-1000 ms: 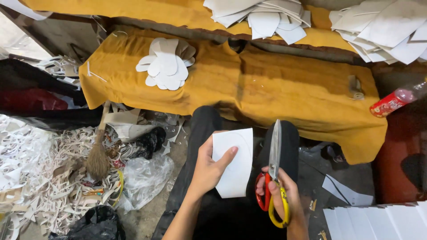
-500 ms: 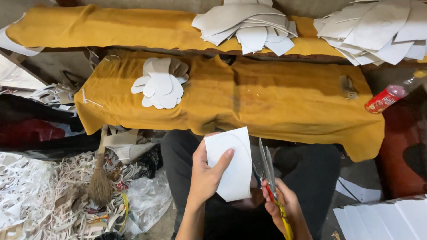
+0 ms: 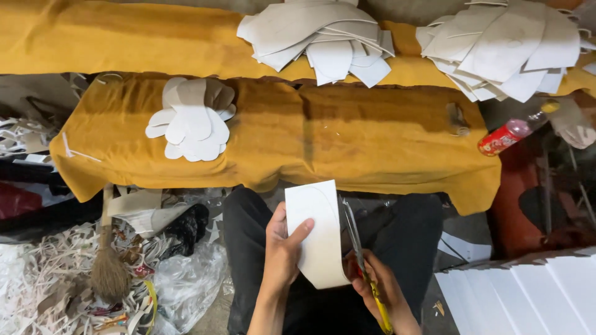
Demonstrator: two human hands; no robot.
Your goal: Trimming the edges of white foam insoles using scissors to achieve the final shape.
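White card sheet, marked with a curved line, is held upright over the lap, pinched by the left hand with thumb on its face. Scissors are gripped in the right hand, blades seemingly parted at the sheet's right edge. Beyond, cut white shapes are stacked on a mustard-draped bench.

arms: bare, no sleeves in view | left hand and right hand: no gloves | legs: black trousers
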